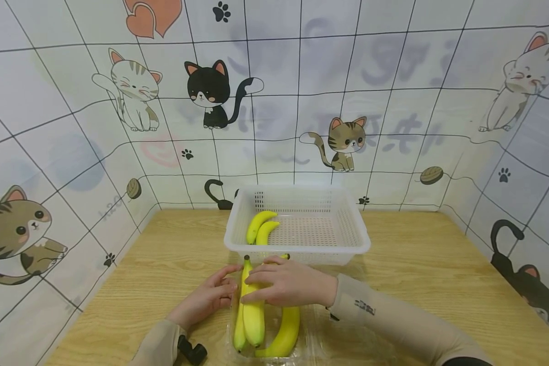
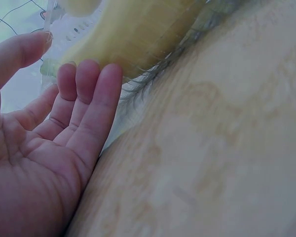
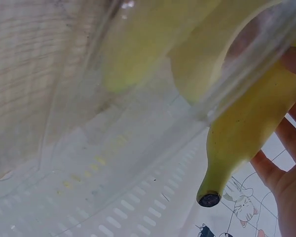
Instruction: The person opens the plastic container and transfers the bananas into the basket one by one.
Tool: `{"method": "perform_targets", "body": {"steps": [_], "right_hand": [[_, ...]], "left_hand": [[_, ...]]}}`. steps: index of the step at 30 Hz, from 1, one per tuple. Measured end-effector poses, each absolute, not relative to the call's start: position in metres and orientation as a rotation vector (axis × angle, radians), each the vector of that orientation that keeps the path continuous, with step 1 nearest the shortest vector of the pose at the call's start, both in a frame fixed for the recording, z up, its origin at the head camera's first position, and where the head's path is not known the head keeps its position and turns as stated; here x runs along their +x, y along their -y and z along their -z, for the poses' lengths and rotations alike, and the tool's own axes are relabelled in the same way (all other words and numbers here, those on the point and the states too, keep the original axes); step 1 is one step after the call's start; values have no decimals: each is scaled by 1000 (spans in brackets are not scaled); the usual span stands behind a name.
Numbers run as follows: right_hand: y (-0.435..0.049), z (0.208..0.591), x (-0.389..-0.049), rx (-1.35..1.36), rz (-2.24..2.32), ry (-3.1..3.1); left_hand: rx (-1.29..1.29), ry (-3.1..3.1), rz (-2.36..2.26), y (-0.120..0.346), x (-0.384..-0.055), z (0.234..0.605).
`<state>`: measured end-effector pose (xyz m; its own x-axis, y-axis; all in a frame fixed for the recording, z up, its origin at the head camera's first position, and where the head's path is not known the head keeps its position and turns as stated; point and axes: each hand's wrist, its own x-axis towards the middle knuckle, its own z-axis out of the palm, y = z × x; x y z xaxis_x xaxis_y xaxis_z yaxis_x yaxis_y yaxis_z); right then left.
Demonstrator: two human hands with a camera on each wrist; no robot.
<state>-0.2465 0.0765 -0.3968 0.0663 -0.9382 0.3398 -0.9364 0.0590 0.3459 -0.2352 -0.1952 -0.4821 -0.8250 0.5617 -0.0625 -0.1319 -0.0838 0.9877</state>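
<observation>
Bananas lie in a clear plastic container (image 1: pixel 307 343) near me in the head view. My right hand (image 1: pixel 289 284) reaches over it and grips a yellow banana (image 1: pixel 254 325), stem toward the basket. In the right wrist view, thumb and fingers sit on either side of that banana (image 3: pixel 249 118), its dark stem end pointing down. Another banana (image 1: pixel 239 333) lies along its left, and a curved banana (image 1: pixel 289 333) lies to the right, partly under my hand. My left hand (image 1: pixel 209 297) is beside the container's left side, its loosely bent fingers (image 2: pixel 98 98) right at the clear wall.
A white perforated basket (image 1: pixel 297 249) stands just behind the container, with two bananas (image 1: pixel 257 226) at its left side. The wooden table (image 1: pixel 183 239) meets a cat-patterned wall covering (image 1: pixel 274 117) at the back and sides.
</observation>
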Motion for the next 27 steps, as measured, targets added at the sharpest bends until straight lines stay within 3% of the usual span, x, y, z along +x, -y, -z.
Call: {"method": "perform_targets", "body": {"steps": [27], "right_hand": [[-80,375,-239,1842,34,1788]], "left_hand": [[469,-1719,-1976,194,-234,481]]}}
